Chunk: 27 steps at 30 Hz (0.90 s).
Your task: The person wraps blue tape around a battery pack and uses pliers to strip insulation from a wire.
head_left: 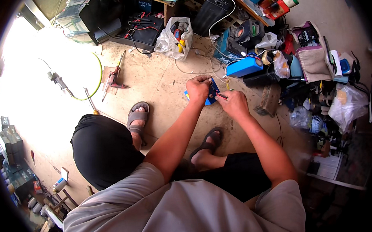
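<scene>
A blue box-shaped pack (211, 99) sits on the floor between my sandalled feet, partly covered by my hands. My left hand (198, 89) is over its upper left part, fingers closed near the top edge; what they pinch is too small to make out. My right hand (236, 102) is closed on a small red-and-black piece (221, 95), perhaps a lead or probe, at the pack's right side. Thin wires with a yellow connector (227, 84) lie just beyond the pack.
Tools (114, 79) and a green cable (94, 89) lie at left. A white bag (174, 39) and black batteries (143, 33) stand ahead. Clutter including a larger blue pack (244, 67), a fabric bag (312, 60) and a wooden block (267, 100) crowds the right. Several grey blocks (10, 142) line the left edge.
</scene>
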Each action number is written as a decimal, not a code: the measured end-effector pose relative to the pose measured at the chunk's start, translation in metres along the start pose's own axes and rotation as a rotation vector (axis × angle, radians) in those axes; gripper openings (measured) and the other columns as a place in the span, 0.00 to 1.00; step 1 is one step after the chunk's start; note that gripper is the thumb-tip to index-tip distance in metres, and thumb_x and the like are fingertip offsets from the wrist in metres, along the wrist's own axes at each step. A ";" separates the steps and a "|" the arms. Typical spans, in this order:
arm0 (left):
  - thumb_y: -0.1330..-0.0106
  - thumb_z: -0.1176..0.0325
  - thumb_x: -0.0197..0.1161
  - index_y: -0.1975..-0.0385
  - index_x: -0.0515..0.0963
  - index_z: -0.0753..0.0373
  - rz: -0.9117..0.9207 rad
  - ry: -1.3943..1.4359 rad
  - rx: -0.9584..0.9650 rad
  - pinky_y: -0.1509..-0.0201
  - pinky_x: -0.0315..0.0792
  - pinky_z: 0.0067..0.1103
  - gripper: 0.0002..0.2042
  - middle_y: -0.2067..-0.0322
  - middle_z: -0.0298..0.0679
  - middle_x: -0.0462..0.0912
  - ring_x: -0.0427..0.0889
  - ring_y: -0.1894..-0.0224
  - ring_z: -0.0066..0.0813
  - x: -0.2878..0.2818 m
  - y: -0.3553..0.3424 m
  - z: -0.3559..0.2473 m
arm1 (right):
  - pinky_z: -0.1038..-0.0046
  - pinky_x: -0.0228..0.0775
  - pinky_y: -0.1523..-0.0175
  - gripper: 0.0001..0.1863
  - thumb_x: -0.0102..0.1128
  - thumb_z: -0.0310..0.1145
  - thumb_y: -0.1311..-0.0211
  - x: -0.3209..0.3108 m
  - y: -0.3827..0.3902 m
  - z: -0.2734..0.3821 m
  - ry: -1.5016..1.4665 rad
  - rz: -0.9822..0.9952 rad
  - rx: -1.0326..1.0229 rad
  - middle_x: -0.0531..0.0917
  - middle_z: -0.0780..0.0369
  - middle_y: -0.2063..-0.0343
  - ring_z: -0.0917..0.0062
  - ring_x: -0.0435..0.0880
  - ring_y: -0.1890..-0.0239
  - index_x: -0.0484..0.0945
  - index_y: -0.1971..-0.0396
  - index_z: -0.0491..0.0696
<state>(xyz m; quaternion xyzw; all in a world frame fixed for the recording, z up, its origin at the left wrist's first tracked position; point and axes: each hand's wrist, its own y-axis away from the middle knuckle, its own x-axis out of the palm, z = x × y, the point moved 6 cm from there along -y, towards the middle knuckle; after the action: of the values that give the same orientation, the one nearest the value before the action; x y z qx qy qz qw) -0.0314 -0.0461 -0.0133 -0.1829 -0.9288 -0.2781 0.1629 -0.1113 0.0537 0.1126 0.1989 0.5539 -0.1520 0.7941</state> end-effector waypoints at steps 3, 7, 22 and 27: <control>0.37 0.80 0.68 0.60 0.86 0.74 -0.029 0.072 -0.032 0.60 0.79 0.18 0.07 0.68 0.42 0.88 0.84 0.67 0.24 0.000 -0.001 0.003 | 0.60 0.79 0.57 0.14 0.72 0.41 0.42 0.000 0.000 0.001 0.002 -0.002 -0.025 0.87 0.50 0.70 0.55 0.88 0.65 0.90 0.65 0.45; 0.37 0.81 0.67 0.59 0.85 0.75 -0.042 0.131 -0.033 0.59 0.80 0.20 0.08 0.66 0.43 0.88 0.86 0.66 0.26 -0.001 -0.007 0.005 | 0.59 0.79 0.58 0.14 0.71 0.42 0.41 -0.001 0.000 0.005 0.013 0.001 -0.023 0.87 0.50 0.71 0.54 0.87 0.66 0.90 0.64 0.47; 0.38 0.81 0.67 0.64 0.85 0.72 0.199 -0.043 0.079 0.65 0.76 0.18 0.05 0.71 0.37 0.87 0.81 0.71 0.19 0.019 0.029 -0.049 | 0.55 0.77 0.62 0.10 0.69 0.41 0.40 0.004 0.001 -0.006 -0.034 0.016 -0.070 0.84 0.49 0.75 0.51 0.85 0.69 0.90 0.66 0.51; 0.39 0.83 0.66 0.66 0.84 0.71 0.245 -0.020 0.113 0.66 0.76 0.17 0.03 0.72 0.36 0.86 0.81 0.72 0.19 0.025 0.034 -0.049 | 0.54 0.76 0.62 0.10 0.69 0.40 0.40 0.003 0.001 -0.010 -0.058 0.011 -0.049 0.84 0.50 0.76 0.51 0.85 0.69 0.89 0.68 0.50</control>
<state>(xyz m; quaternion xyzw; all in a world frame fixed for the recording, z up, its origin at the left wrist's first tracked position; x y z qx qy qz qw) -0.0290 -0.0419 0.0513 -0.2885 -0.9151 -0.2017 0.1966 -0.1176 0.0595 0.1074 0.1782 0.5331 -0.1397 0.8152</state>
